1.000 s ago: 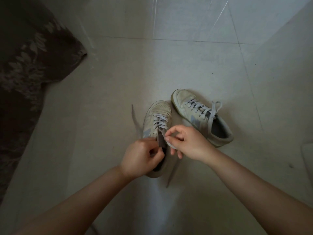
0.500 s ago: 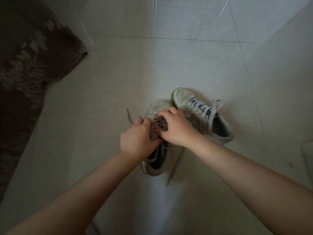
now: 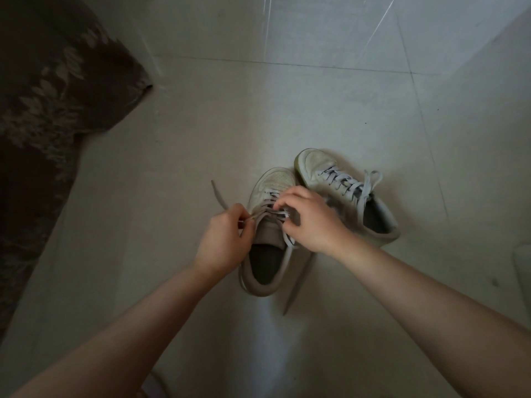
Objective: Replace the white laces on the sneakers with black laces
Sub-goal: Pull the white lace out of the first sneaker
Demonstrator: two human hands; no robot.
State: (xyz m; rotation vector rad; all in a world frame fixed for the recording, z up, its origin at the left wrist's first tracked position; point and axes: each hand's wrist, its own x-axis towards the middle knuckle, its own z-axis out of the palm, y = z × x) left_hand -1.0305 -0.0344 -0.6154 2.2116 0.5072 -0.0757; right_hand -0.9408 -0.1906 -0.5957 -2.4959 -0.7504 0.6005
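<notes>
Two worn white sneakers stand side by side on the tiled floor. The near sneaker [image 3: 268, 262] has its white lace [image 3: 218, 198] loosened, with one end trailing left and the other end lying on the floor at the right. My left hand [image 3: 224, 239] pinches a strand of this lace at the shoe's left side. My right hand [image 3: 309, 216] has curled fingers hooked into the lace crossings over the tongue. The far sneaker [image 3: 349, 196] at the right is still laced and tied in a bow. No black laces are in view.
A dark patterned rug [image 3: 48, 116] covers the floor at the left. A pale object [image 3: 523, 268] shows at the right edge. Light grey floor tiles [image 3: 258, 116] stretch beyond the shoes.
Both hands went forward onto the near sneaker's lacing, then drew apart. My left hand now pulls a lace strand out to the left; my right hand picks at the crossings.
</notes>
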